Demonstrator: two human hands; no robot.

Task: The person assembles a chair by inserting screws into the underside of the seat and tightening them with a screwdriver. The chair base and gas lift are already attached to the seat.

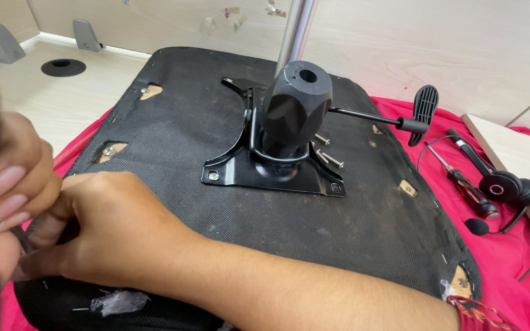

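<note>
Your right hand (108, 227) and left hand (16, 178) pinched closed on the near-left edge of the upturned chair seat (173, 110), lying on red cloth (522, 257). You were apparently working its black fabric edge; the next move called for a firm, even pull.

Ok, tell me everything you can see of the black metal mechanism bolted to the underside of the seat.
The black mechanism sits near the middle of the upturned seat base. It has a flat, painted metal plate with splayed corners, with screw heads visible at the front corners. A chunky, faceted black housing rises from it, with a round hole on top. A thin rod runs right to a ribbed black paddle lever. Loose screws lie beside the plate. Neither hand touches it.
</note>
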